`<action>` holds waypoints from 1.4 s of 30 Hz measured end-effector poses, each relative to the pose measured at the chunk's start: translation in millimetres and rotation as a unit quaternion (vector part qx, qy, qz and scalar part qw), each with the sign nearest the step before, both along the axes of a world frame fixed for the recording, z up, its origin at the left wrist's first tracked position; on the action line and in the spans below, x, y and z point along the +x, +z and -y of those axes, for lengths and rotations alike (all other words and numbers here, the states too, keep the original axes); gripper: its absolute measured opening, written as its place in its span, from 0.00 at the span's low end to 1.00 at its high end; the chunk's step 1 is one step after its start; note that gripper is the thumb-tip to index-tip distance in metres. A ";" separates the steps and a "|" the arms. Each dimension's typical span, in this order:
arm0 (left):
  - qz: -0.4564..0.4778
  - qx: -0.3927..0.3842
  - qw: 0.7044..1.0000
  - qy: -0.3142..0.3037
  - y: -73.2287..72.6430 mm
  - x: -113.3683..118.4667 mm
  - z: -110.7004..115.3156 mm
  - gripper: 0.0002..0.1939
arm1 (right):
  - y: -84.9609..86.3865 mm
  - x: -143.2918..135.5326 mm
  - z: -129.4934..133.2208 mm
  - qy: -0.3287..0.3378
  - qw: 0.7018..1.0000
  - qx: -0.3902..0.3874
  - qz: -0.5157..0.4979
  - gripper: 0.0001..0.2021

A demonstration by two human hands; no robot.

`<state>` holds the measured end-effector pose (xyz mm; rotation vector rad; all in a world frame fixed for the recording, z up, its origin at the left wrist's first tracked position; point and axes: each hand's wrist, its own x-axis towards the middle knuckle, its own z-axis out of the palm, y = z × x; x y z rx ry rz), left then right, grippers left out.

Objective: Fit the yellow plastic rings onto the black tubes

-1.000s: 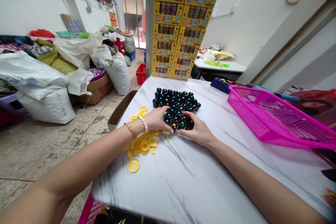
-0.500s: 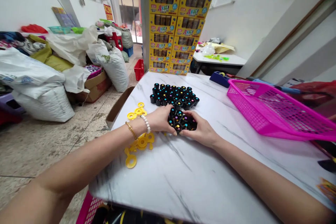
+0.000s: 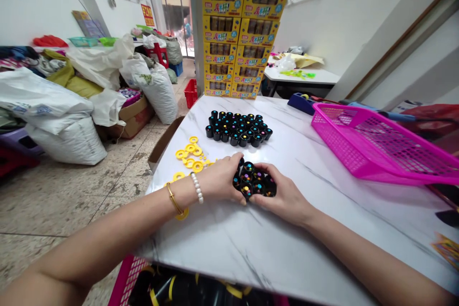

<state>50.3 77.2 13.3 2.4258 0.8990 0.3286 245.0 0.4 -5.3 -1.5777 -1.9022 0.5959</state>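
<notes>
Both of my hands curve around a cluster of small black cups (image 3: 248,177) with blue, yellow, purple and pink bits showing inside. My left hand (image 3: 227,177), wearing a pearl bracelet and a gold bangle, presses the cluster from the left. From the right, my right hand (image 3: 285,196) closes on it with thumb and fingers. A larger group of the same black cups (image 3: 238,126) stands upright just beyond my hands, apart from the held ones. Several yellow ring-shaped plastic pieces (image 3: 197,166) lie beside my left hand, partly hidden by the wrist.
A pink basket (image 3: 362,172) stands on the marble-patterned table (image 3: 229,248) at right. Yellow boxes (image 3: 222,33) are stacked at its far end. Below the near edge, another basket holds black pieces with yellow bands (image 3: 179,291). White sacks (image 3: 68,138) crowd the floor at left.
My hands have drawn the held cups toward me, opening a gap between them and the larger group. The larger group looks unmoved on the table.
</notes>
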 end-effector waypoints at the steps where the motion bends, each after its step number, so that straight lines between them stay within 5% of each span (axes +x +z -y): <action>1: -0.005 0.005 1.000 -0.001 0.0 0.2 3.0 0.49 | -0.1 -1.0 3.8 -0.004 1.000 0.001 0.002 0.30; 9: -0.046 0.016 0.999 -0.015 7.1 11.9 -30.1 0.48 | -4.2 -4.1 -8.7 -0.073 0.997 0.027 0.016 0.28; 22: -0.033 0.040 0.998 -0.042 -1.3 15.2 -45.5 0.51 | -7.4 3.8 -18.8 -0.030 0.998 0.046 -0.006 0.37; 35: 0.007 -0.003 0.999 -0.042 -3.8 4.6 15.0 0.51 | -11.8 2.3 26.1 0.011 0.994 0.102 0.047 0.36; 39: 0.013 0.008 1.000 -0.019 8.5 -4.2 18.8 0.59 | -1.7 8.5 25.4 0.032 0.992 0.105 0.066 0.40; 42: 0.039 0.032 0.998 0.022 22.9 -33.2 32.1 0.48 | 9.4 16.4 39.6 0.007 0.990 0.126 0.067 0.34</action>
